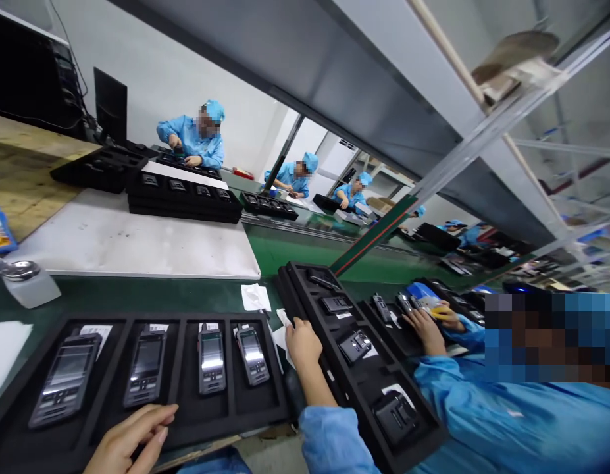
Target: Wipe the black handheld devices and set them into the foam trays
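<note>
My left hand (131, 442) hovers at the front edge of a black foam tray (179, 368), fingers stretched out and holding nothing. In the tray's compartments lie several handheld radios with screens and keypads: a large one (66, 375) at the left, another (145, 365) just beyond my left fingertips, and two (212, 359) (253, 354) at the right. Paper slips show under them. To the right of this tray, my right hand (305, 343) has its fingers closed on a white tissue (283, 318), which pokes out past the fingertips.
A second foam tray (329, 372) with face-down radios lies right of my right arm. Beside it a co-worker's hands (428, 329) handle devices. A crumpled tissue (255, 297), a dispenser bottle (31, 283) and stacked trays (183, 204) stand beyond. A shelf (334, 72) hangs overhead.
</note>
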A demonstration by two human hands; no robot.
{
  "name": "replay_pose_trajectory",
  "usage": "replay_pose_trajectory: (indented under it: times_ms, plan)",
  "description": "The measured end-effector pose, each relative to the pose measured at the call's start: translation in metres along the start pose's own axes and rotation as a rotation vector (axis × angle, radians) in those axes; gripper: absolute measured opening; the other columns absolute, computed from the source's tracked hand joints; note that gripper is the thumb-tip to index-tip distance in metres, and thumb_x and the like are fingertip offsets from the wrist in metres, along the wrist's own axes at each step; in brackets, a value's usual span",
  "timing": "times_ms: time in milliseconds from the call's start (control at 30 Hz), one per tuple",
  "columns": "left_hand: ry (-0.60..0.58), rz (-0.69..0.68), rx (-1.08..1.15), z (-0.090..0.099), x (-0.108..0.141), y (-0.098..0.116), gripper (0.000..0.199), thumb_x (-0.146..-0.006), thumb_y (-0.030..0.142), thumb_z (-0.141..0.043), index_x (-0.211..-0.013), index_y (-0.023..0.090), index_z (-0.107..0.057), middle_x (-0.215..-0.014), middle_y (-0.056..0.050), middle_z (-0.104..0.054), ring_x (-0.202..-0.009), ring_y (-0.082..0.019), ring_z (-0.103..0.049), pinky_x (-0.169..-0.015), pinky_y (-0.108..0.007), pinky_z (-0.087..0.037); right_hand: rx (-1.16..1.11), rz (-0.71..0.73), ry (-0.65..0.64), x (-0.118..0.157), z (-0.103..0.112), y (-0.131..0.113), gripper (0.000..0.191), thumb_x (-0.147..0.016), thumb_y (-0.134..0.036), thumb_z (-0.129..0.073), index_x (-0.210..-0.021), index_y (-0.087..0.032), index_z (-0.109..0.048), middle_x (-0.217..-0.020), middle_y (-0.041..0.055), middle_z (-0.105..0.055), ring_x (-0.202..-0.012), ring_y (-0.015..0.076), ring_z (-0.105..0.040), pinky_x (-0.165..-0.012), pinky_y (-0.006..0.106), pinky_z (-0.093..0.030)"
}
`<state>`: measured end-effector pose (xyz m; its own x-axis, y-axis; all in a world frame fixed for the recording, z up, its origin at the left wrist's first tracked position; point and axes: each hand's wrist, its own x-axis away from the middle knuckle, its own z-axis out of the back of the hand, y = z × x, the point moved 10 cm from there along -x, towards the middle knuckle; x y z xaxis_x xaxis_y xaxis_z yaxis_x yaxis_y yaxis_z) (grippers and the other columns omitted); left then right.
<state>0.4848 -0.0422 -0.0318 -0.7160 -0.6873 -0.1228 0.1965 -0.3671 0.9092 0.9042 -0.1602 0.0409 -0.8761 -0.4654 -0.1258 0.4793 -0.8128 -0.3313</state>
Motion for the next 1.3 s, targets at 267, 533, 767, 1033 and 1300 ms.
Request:
replay_pose_trajectory:
  times_ms: [267,533,767,1033,1300]
  plan:
    - [0.042,-0.069,-0.006,0.004,-0.003,0.047,0.029,-0.096,0.026,-0.056,-0.121,0.033,-0.068,-0.101,-0.003,-0.074,-0.088,-0.018,-0.072,-0.079,-0.021,-0.058,0.238,0.08,-0.178,-0.024,-0.026,-0.032,0.028,-0.085,-0.009,-0.048,-0.091,-0.015,-0.075,-0.097,0.0165,-0.072,-0.086,0.0271,-0.073,-0.073,0.034,-0.052]
    - [0.378,-0.188,-0.443,0.075,0.029,0.078,0.032,-0.095,0.012,-0.049,-0.122,0.02,-0.064,-0.106,-0.009,-0.071,-0.099,-0.02,-0.067,-0.088,-0.031,-0.058,-0.185,0.492,-0.054,0.005,0.0,-0.099,0.044,-0.085,-0.056,-0.049,-0.096,-0.025,-0.078,-0.102,0.0124,-0.075,-0.083,0.0307,-0.073,-0.067,0.039,-0.057]
    - [0.364,-0.111,-0.967,0.104,0.057,0.042,0.051,-0.094,0.029,-0.058,-0.14,0.01,-0.051,-0.139,-0.016,-0.059,-0.131,-0.032,-0.051,-0.103,-0.049,-0.052,-0.514,1.365,-0.223,0.214,-0.017,-0.327,0.027,-0.095,-0.021,-0.049,-0.104,-0.022,-0.075,-0.091,0.0056,-0.071,-0.081,0.0201,-0.064,-0.075,0.034,-0.051]
    - [0.43,-0.177,-0.937,0.106,0.064,0.035,0.043,-0.093,0.022,-0.052,-0.133,0.008,-0.058,-0.13,-0.014,-0.065,-0.126,-0.029,-0.055,-0.103,-0.043,-0.05,-0.357,1.555,-0.295,0.296,-0.076,-0.397,0.025,-0.092,-0.016,-0.055,-0.105,-0.029,-0.072,-0.086,0.0004,-0.066,-0.081,0.0193,-0.053,-0.101,0.051,-0.031]
    - [0.512,-0.211,-0.885,0.12,0.061,0.044,0.039,-0.093,0.019,-0.048,-0.129,0.012,-0.062,-0.125,-0.009,-0.069,-0.121,-0.026,-0.059,-0.099,-0.037,-0.046,-0.335,1.425,-0.279,0.26,-0.08,-0.388,0.028,-0.092,-0.015,-0.058,-0.109,-0.033,-0.072,-0.087,0.0002,-0.067,-0.086,0.0181,-0.052,-0.113,0.055,-0.015]
